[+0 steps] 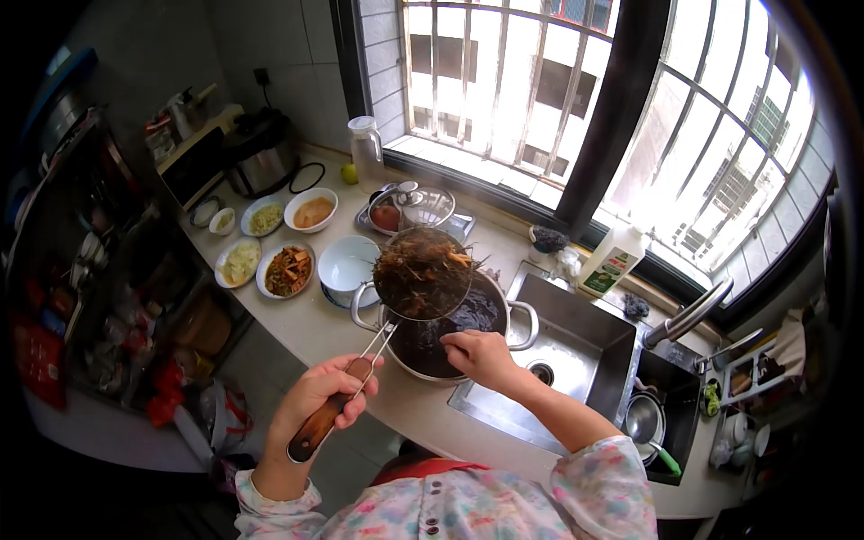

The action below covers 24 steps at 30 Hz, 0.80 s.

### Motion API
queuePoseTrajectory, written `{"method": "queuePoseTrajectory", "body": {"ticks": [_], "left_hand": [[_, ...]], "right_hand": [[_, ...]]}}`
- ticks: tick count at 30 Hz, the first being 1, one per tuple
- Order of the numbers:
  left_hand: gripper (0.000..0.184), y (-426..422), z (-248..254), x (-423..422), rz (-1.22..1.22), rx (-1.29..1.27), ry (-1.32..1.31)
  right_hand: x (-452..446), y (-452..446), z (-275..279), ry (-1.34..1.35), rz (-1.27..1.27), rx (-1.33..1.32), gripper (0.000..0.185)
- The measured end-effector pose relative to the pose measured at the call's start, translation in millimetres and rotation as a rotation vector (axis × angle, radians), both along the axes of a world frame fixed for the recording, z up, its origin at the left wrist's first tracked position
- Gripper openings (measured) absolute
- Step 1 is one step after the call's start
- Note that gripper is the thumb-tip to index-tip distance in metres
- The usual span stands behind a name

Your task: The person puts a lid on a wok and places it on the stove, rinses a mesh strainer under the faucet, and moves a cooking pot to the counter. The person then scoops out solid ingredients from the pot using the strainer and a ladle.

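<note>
My left hand (310, 396) grips the wooden handle of a wire skimmer (317, 428). The skimmer is heaped with dark, wet, stringy herb-like strands (423, 270), with some orange-brown pieces among them. It is raised over the back left part of a two-handled metal pot (524, 326), which holds dark liquid (481, 313). Over the pot's right front side is my right hand (483, 357), its fingers curled together; whether anything is between them is hidden. A white bowl (349, 261) stands just left of the pot.
Several dishes of food, including chopped orange pieces (288, 270) and a brown sauce (312, 212), line the left counter. A glass-lidded pan (425, 205) sits behind the pot. The steel sink (585, 351), its faucet (688, 315) and a white bottle (614, 258) are to the right.
</note>
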<state>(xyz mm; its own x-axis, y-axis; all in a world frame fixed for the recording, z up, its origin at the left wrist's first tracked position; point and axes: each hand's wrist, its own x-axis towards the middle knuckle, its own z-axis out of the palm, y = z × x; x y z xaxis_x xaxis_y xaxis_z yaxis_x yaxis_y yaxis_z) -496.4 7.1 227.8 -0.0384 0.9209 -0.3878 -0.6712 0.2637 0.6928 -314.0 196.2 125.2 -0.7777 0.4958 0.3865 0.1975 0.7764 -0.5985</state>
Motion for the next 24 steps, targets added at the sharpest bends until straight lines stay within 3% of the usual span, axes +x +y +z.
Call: {"method": "queuePoseTrajectory", "body": {"ticks": [5,10,17,24], "left_hand": [[0.044,2.9,-5.5,-2.2,0.007,-0.012,-0.016],[0.045,5.5,-8.0,-4.7,0.000,-0.028,-0.017],[0.045,11.7,-8.7,-4.2,-0.005,-0.046,0.002],[0.044,13.5,-7.0,-1.0,-0.014,-0.045,-0.018]], "right_hand": [[12.7,-3.6,10.5,-0.028,-0.106,-0.526,0.022],[32.6,3.3,9.9,0.150,-0.169,-0.904,0.020],[53.1,10.9,19.0,0.284,-0.237,-1.108,0.019],[62.4,10.4,19.0,0.297,-0.259,-1.119,0.019]]}}
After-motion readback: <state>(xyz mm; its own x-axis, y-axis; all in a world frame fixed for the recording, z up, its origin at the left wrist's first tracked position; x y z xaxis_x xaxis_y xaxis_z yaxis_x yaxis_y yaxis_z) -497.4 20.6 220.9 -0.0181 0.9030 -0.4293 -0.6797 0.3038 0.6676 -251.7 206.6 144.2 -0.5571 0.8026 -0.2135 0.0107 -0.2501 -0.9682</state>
